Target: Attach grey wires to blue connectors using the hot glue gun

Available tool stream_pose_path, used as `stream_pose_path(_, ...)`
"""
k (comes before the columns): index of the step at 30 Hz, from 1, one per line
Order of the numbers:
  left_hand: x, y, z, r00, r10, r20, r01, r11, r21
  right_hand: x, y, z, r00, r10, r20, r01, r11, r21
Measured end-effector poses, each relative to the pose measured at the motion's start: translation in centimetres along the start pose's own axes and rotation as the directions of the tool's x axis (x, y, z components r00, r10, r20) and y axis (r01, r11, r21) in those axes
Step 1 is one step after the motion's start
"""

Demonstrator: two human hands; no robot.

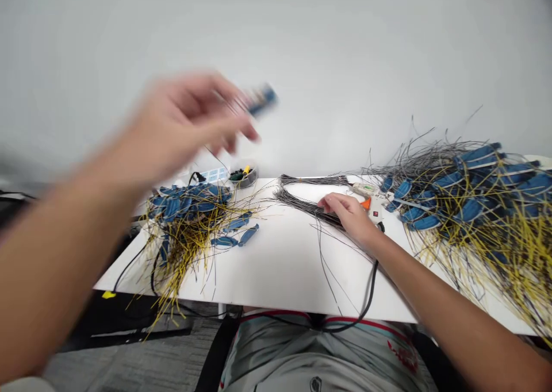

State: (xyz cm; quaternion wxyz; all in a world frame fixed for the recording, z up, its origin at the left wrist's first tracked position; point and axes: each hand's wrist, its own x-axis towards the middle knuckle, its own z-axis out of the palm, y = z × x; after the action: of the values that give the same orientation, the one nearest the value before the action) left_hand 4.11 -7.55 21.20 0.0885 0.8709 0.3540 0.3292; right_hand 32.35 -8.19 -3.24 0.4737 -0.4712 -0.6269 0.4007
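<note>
My left hand [202, 113] is raised in front of the wall, blurred by motion. Its fingers are closed on a small blue-wrapped piece [262, 100], smeared too, with thin wire near the fingers. Lower down, my right hand [347, 211] rests at the end of a bundle of thin dark wires [308, 204] on the white table [276, 271]. Its thumb and fingers pinch together at the wires; exactly how many they hold is hidden. A few loose dark wires [321, 245] trail from there toward the table's front edge.
A pile of blue pieces with yellow and black wires [190, 202] lies left; a larger similar pile [470, 202] fills the right. Several single blue pieces [249, 235] lie between. Behind are a small bowl [248, 178] and a white-and-orange device [374, 208]. A black cable [370, 294] crosses the front edge.
</note>
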Motion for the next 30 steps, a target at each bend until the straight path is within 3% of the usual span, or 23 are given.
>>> stream_pose_path(3,-1.5,-0.6,7.8,0.985,0.041,0.168,-0.022,0.993,-0.116,0.2,-1.6,-0.5,0.961,0.015,0.276,-0.107,0.94,0.324)
stream_pose_path(4,-2.0,-1.1,10.4,0.985,0.099,0.144,-0.088,0.993,-0.076,0.2,-2.1,-0.6,0.947,-0.006,0.322,-0.124,0.915,0.383)
stream_pose_path(6,-2.7,-2.2,14.7,0.966,0.246,0.085,-0.251,0.966,0.06,-0.1,-2.8,-0.7,0.959,-0.028,0.282,-0.099,0.899,0.427)
stream_pose_path(9,-3.0,-3.6,18.3,0.94,0.34,-0.03,-0.327,0.922,0.21,-0.7,-2.5,-0.6,0.994,0.007,0.108,-0.049,0.916,0.398)
stream_pose_path(12,-3.3,-4.2,19.7,0.935,0.332,-0.123,-0.303,0.931,0.203,-1.1,-1.4,-0.4,0.997,0.07,0.035,-0.078,0.901,0.427)
stream_pose_path(16,-4.3,-4.4,20.6,0.957,0.235,-0.167,-0.215,0.968,0.13,-1.1,-0.4,-0.3,0.989,0.15,-0.007,-0.131,0.884,0.449)
stream_pose_path(24,-6.4,-5.1,21.4,0.969,0.115,-0.22,-0.107,0.993,0.048,-1.6,-0.1,0.1,0.993,0.116,-0.006,-0.101,0.883,0.458)
stream_pose_path(30,-6.6,-5.5,22.2,0.973,0.1,-0.207,-0.094,0.995,0.038,-1.5,-0.1,0.2,0.99,0.139,0.017,-0.131,0.875,0.466)
